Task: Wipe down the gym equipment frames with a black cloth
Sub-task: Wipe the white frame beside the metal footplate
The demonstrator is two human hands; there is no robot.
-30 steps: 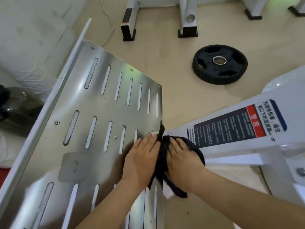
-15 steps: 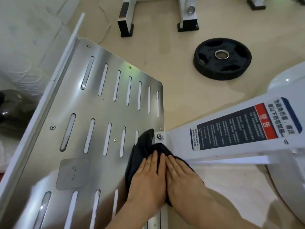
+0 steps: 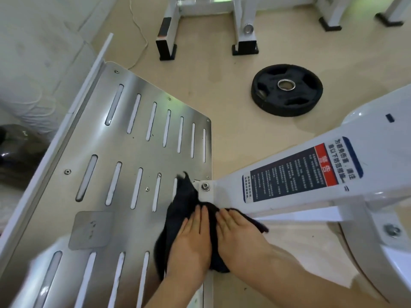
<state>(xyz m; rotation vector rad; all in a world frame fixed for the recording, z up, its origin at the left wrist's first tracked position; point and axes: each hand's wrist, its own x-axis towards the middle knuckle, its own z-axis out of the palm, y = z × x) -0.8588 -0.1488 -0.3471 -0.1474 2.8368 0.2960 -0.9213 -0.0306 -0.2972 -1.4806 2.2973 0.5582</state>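
Left grip wide open: fingers straight and close together, palm down, pressing flat on the black cloth, nothing curled round it. Right grip just beside it, likewise flat and open, fingers straight, pressing on the same cloth, thumb side almost touching the left. Cloth bunched under both palms at the right edge of the slotted steel plate, one peak poking up beside the bolt, one corner sticking out past the right grip under the white frame arm.

Far left: a dark, shiny shape, too blurred to tell, below a pale padded surface. Next, a white rail along the plate's left edge. On the plate, rows of long slots and a dull grey square patch, well apart from the cloth. Beyond the plate's top corner, a thin white cable lying on the beige floor. Farther right, white frame legs with black feet. Right again, a black weight plate flat on the floor, apart from everything else. Rightmost, the frame arm slanting up from the bolt, bearing a dark blue and red warning label in Chinese characters.
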